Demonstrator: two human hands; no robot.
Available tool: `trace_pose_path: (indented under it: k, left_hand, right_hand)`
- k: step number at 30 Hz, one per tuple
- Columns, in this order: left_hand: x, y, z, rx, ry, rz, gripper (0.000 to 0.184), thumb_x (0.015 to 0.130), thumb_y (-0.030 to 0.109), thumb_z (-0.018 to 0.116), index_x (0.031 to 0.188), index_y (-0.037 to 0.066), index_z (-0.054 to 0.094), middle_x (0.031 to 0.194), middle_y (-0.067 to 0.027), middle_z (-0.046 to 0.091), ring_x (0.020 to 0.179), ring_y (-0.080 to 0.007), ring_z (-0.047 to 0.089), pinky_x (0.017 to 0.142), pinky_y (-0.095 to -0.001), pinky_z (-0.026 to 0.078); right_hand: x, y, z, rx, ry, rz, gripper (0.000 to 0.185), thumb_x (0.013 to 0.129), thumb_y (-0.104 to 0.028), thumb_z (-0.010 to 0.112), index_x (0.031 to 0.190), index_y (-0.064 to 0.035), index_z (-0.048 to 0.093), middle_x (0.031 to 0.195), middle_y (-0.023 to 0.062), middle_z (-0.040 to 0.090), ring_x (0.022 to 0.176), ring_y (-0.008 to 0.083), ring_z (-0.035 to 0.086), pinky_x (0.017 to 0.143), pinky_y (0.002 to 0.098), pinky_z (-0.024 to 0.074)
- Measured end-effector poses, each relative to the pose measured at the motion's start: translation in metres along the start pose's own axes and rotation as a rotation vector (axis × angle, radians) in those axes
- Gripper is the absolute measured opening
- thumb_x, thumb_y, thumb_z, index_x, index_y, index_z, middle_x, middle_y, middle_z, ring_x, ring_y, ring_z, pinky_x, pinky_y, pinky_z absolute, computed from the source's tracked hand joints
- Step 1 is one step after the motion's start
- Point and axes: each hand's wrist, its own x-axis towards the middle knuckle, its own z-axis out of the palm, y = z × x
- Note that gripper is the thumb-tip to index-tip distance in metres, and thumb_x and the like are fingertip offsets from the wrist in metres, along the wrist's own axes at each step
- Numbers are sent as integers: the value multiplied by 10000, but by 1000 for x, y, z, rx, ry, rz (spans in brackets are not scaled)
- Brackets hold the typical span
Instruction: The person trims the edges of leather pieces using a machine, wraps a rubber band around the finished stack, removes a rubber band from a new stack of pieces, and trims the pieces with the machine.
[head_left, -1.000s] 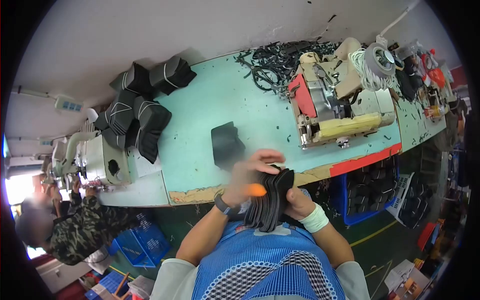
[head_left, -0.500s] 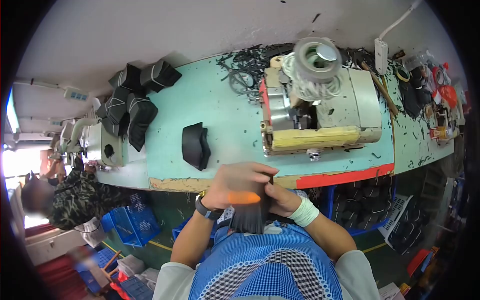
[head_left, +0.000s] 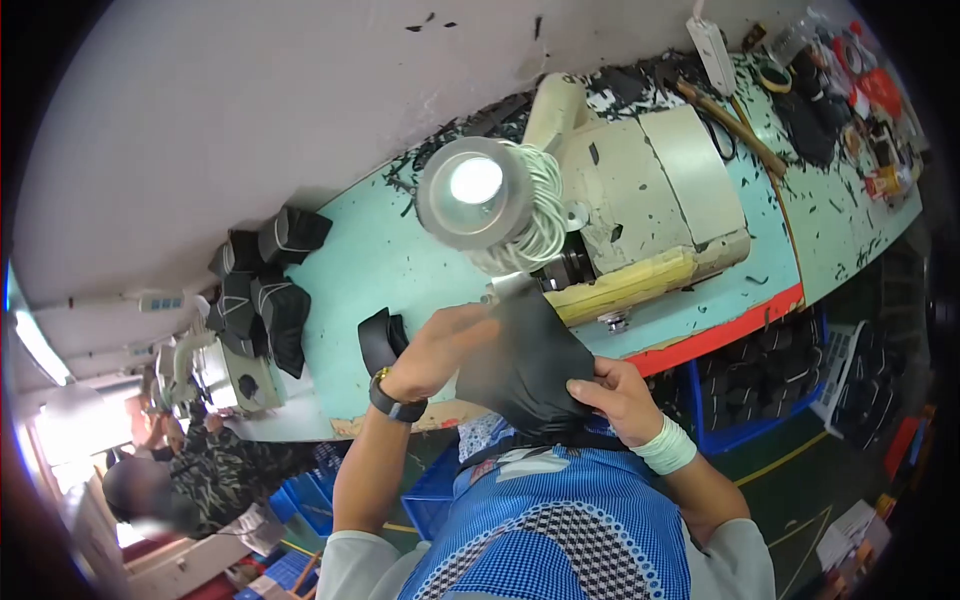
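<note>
A stack of black leather-like pieces [head_left: 545, 375] is in front of me, fanned out and partly blurred. My right hand [head_left: 622, 402], wrapped in pale tape at the wrist, grips its right edge with the thumb on top. On the other side, my left hand [head_left: 440, 350] has its fingers closed at the upper left of the pieces; an orange finger cover there is smeared by motion. The top of the stack reaches the front of a cream bench machine [head_left: 650, 200] with a yellow-taped edge. Past my left hand, another small black stack [head_left: 378, 340] lies on the green table.
A round lamp [head_left: 475, 190] with coiled white cord hangs over the machine. Several tied black bundles [head_left: 285, 310] sit at the table's left. Below the table's right edge stands a blue crate [head_left: 765, 385] of black pieces. A person in camouflage [head_left: 215, 480] sits at far left.
My view has turned and come nearer the machine. The black pieces, held low by my body before, are now raised and spread toward it; my right hand has moved to their right edge.
</note>
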Motion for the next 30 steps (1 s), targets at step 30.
trace_pose_path:
  k: [30]
  left_hand:
    - [31,9,-10,49,62,-157,269,931,180,559,1090,-30,615,959,2,609,885,-63,507,807,-262,431]
  right_hand:
    - [8,0,28,158,327,-73,261,870,-67,587,1121,2,571,1060,61,618,951,154,605,842,309,490]
